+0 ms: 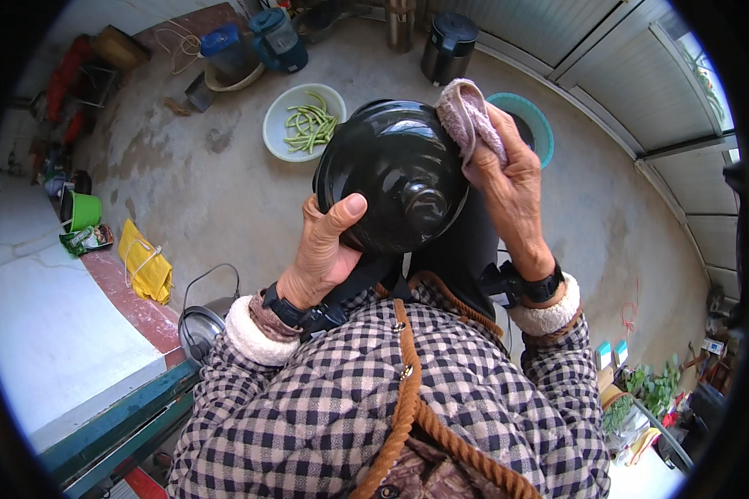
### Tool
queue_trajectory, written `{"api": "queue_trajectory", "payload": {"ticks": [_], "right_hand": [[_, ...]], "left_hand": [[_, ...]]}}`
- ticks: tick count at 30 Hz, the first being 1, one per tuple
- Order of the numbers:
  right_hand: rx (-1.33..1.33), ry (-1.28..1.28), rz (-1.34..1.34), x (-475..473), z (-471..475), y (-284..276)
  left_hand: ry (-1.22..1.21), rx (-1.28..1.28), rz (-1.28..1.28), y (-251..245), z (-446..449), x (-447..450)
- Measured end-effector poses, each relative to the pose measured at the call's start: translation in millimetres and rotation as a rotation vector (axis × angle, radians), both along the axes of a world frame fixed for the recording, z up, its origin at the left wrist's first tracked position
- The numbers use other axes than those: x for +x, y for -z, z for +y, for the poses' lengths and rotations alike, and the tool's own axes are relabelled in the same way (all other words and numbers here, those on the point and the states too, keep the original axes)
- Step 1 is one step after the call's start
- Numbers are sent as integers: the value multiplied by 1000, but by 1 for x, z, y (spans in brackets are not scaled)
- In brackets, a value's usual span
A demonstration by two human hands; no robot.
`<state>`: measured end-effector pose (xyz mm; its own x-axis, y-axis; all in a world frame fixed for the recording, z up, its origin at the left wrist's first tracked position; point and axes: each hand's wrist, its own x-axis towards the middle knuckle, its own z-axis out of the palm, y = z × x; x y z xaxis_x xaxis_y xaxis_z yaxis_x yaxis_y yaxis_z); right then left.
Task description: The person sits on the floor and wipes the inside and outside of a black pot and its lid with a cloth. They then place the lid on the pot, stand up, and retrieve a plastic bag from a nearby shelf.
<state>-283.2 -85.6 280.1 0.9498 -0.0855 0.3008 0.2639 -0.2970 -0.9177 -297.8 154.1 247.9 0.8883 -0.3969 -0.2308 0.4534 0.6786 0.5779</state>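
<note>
A glossy black lidded pot (381,168) with a round knob is held up over my lap, its lid side facing me. My left hand (324,249) grips its lower left rim, the thumb on top and the fingers hidden underneath. In my right hand (512,181) is a folded pinkish terry cloth (465,118), pressed against or just beside the pot's upper right edge; contact is hard to tell. Beyond the pot, a pale bowl (274,128) of green beans (310,126) rests on the floor. Partly behind my right hand stands a turquoise basin (540,125) with something dark inside.
A kettle-like dark pot (450,47), a blue-lidded pitcher (278,40) and a steel flask (400,25) stand at the back. To the left lie a yellow bag (145,262) and a metal pot lid (200,330) beside a white-topped ledge (56,324). Leafy plants (652,380) are lower right.
</note>
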Motion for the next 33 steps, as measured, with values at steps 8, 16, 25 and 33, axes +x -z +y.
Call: {"api": "queue_trajectory", "payload": {"ticks": [8,16,25,33], "right_hand": [[-163,-210,-213,48,12,-34],[-549,-286,-716,90,45,-29],[-648,-415,-1040,62,71,-76],[-937,-579,-847,119,52,-51]], "left_hand": [[31,87,-197,-42,11,23],[-75,375,-447,-55,42,39],[-134,280,-434,-94,49,51],[-59,338,-453,-47,56,108]]}}
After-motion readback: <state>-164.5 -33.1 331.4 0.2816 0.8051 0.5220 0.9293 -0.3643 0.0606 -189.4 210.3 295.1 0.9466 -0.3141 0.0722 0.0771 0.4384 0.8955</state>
